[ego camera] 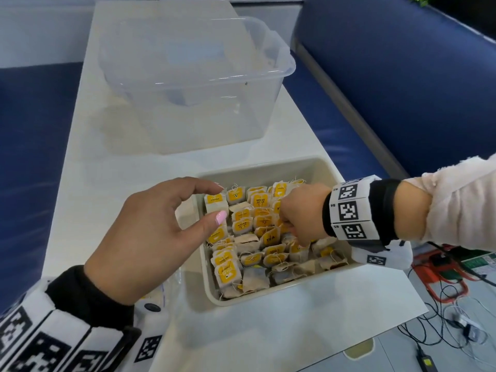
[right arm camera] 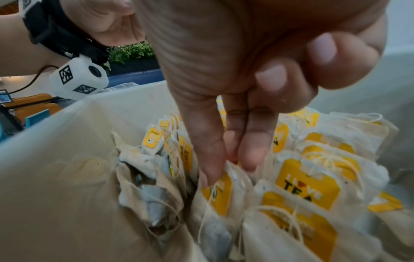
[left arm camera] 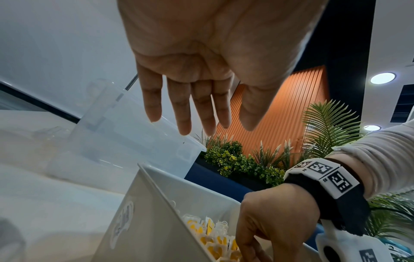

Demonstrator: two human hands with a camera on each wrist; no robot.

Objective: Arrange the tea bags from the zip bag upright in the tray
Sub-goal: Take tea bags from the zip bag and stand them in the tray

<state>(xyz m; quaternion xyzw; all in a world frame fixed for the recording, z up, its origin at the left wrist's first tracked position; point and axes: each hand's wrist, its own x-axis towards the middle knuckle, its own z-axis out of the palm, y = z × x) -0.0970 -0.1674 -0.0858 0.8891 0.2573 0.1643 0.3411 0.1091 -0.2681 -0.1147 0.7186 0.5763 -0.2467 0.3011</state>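
The right hand (ego camera: 303, 210) reaches palm-down into the middle of a cream tray (ego camera: 326, 167), its thumb and first two fingers pinching the top of one tea bag (right arm camera: 220, 193) while the other fingers curl into the palm. The left hand (ego camera: 150, 237) hovers over the tray's left rim, fingers loosely spread and holding nothing, thumb and forefinger framing a tea bag at the tray's far left corner without clearly touching it. The tray sits at the near right corner of a white tabletop (ego camera: 80, 183) and is packed with rows of tea bags (ego camera: 252, 237) with yellow tags, most upright, some along the near edge slumped. The zip bag (ego camera: 171, 285) is mostly hidden under the left wrist; only a clear crinkled edge shows. A clear plastic tub (ego camera: 193, 84) stands at the tabletop's far end, its contents too hazy to make out. Blue benches flank the tabletop, and cables lie on the floor at right.
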